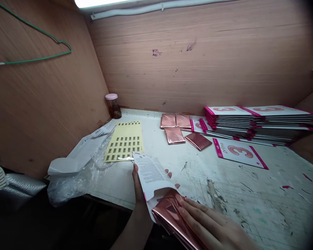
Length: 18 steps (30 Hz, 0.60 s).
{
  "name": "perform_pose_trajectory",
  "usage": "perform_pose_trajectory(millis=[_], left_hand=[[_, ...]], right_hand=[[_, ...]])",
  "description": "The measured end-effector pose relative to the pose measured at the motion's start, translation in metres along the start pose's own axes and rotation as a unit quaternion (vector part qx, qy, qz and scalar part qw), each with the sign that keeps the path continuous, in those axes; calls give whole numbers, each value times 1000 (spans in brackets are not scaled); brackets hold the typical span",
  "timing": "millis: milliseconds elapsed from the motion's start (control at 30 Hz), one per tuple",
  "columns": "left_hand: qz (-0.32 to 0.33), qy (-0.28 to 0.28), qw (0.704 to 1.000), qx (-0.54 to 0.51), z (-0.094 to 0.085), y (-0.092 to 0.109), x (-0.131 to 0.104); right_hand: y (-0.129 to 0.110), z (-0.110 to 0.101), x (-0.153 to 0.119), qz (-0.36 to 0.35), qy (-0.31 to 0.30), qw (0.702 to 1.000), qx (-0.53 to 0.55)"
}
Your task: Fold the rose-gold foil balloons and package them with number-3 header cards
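Note:
My left hand point(140, 187) is wrapped round a white printed cardboard sleeve point(152, 172), thumb on its left edge and fingertips showing at the right. The sleeve's near end gapes open. A folded rose-gold foil balloon point(169, 211) lies partly in that opening, its near part outside. Along the foil's right side, my right hand point(208, 222) grips it with the fingers laid over the top; its thumb is hidden. Beyond my hands are more folded foil balloons point(174, 135) and a darker one point(198, 141). A flat "3" sleeve point(241, 152) lies to their right.
Stacks of pink-and-white sleeves point(258, 121) stand at the back right. On the left are yellow barcode label sheets point(125, 142), crumpled clear plastic point(67, 187) and a pink-lidded jar point(113, 106). A green hanger point(41, 57) is on the left wall. Wooden panels enclose the table point(250, 198).

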<state>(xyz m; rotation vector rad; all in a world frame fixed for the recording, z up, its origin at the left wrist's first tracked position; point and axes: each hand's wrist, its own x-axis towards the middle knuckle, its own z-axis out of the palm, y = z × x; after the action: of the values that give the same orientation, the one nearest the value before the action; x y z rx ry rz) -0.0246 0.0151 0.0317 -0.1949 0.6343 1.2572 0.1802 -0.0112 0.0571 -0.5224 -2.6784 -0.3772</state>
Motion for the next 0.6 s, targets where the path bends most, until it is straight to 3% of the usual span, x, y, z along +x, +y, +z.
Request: perform_pose_trajectory(millis=[100, 200, 267, 433, 500, 600], left_hand=[[4, -3, 1000, 16, 3, -6, -1], [44, -6, 999, 5, 5, -14, 0], [36, 0, 999, -1, 6, -19, 2], [-8, -5, 1000, 8, -2, -38, 4], [-39, -20, 999, 20, -6, -42, 3], [-56, -78, 994, 58, -9, -33, 2]], right_hand=[[-3, 1, -3, 40, 11, 998, 39], [-9, 9, -6, 144, 47, 983, 107], [-15, 18, -6, 194, 81, 966, 148], [-39, 51, 2, 198, 143, 967, 75], [-49, 64, 5, 221, 116, 966, 67], [-58, 78, 0, 274, -2, 952, 133]])
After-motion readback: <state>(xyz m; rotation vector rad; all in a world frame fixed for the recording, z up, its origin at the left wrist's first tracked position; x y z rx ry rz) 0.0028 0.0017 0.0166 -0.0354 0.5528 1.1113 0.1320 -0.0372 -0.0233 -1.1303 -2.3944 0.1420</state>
